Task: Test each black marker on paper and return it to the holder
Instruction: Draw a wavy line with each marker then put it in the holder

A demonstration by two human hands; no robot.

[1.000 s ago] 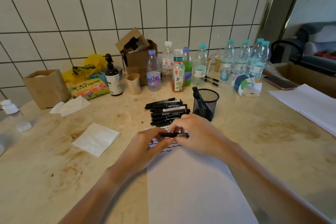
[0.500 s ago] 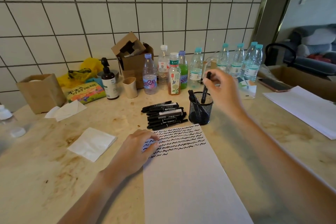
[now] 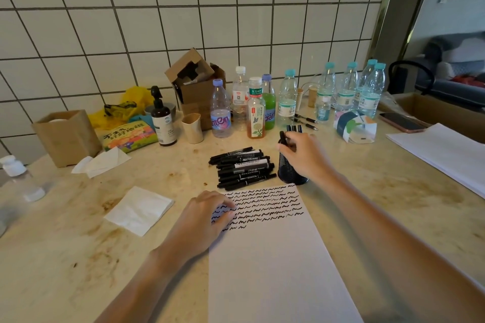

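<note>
A white sheet of paper lies in front of me, its top covered with rows of black squiggles. My left hand rests on the sheet's upper left corner, fingertips down. Behind the sheet lies a pile of several black markers. To their right stands the black mesh holder. My right hand hovers over the holder's mouth and pinches a black marker that stands upright in it. Other marker tops stick out behind my fingers. The hand hides most of the holder's rim.
A row of plastic bottles and a cardboard box line the tiled wall. A folded tissue lies left of the sheet. At right are a phone and a paper stack. A brown pump bottle stands left.
Both hands held a marker over the sheet a second ago. My right hand then carried it up above the holder and has now lowered it into the holder. My left hand stayed on the paper.
</note>
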